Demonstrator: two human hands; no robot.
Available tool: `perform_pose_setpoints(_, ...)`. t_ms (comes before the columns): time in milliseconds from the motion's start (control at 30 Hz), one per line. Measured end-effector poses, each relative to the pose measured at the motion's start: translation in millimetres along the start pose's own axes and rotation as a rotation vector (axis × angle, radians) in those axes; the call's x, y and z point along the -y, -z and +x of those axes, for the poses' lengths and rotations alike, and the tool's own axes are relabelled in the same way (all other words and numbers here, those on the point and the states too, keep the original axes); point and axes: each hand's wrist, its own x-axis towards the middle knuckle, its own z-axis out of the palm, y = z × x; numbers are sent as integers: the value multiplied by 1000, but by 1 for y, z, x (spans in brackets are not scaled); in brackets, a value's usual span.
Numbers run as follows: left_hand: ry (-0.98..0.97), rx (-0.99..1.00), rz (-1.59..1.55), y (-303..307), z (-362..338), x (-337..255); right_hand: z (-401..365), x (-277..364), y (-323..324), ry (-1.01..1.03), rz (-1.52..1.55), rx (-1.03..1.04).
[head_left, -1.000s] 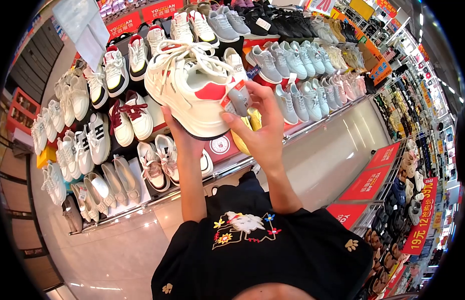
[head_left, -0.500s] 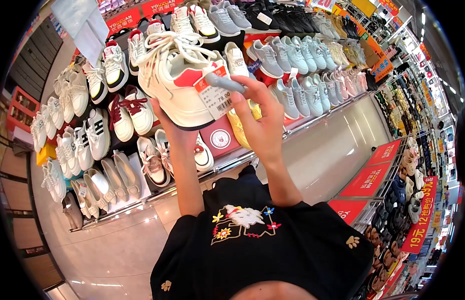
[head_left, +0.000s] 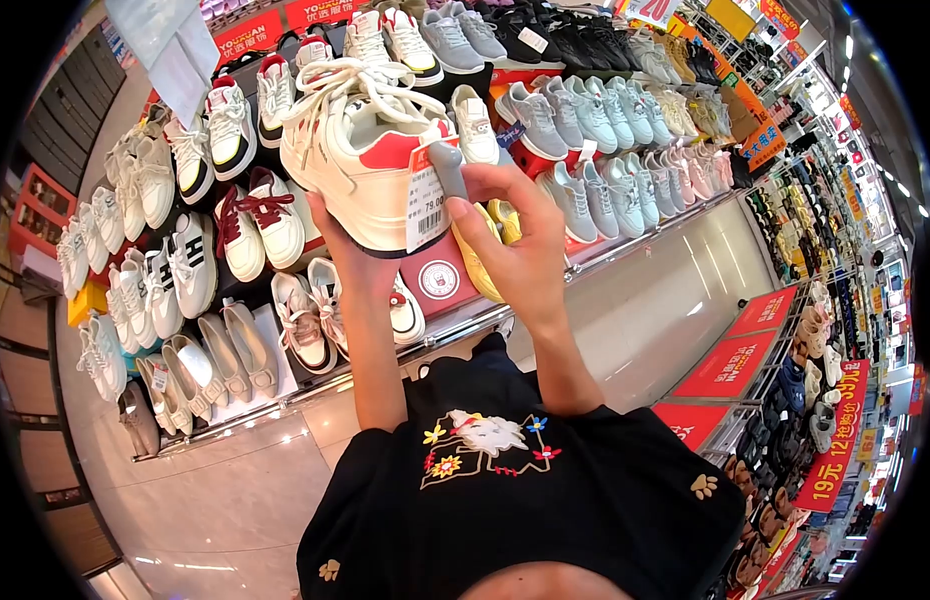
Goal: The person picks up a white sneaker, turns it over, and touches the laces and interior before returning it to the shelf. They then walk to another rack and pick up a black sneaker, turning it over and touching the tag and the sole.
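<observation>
1. Head view: the shoe (head_left: 355, 190) is up off the rack (head_left: 645, 233), held in front of the person, above the rows of other shoes.
2. Its long axis runs slantwise, with the red-trimmed heel turned toward the person and the right hand (head_left: 523, 245), the toe pointing away to the left.
3. The left hand (head_left: 353, 245) supports it from below on the near side; its grip is spread around the sole, some fingers hidden behind.
4. The price tag (head_left: 424, 210) hangs upright at the heel, with a grey tag (head_left: 449, 170) just beside it.
5. The right hand is nearer to both tags; its grip is nearly closed, thumb and forefinger seeming to pinch the grey tag's lower part.
</observation>
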Motion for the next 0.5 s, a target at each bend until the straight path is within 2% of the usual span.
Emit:
perform_pose_setpoints(367, -31, -4, 30, 0, -4, -1, 0, -12, 2, 38, -33, -35)
perform_pose_setpoints(500, -43, 12, 41, -6, -6, -2, -2, 0, 0, -6, 16, -47)
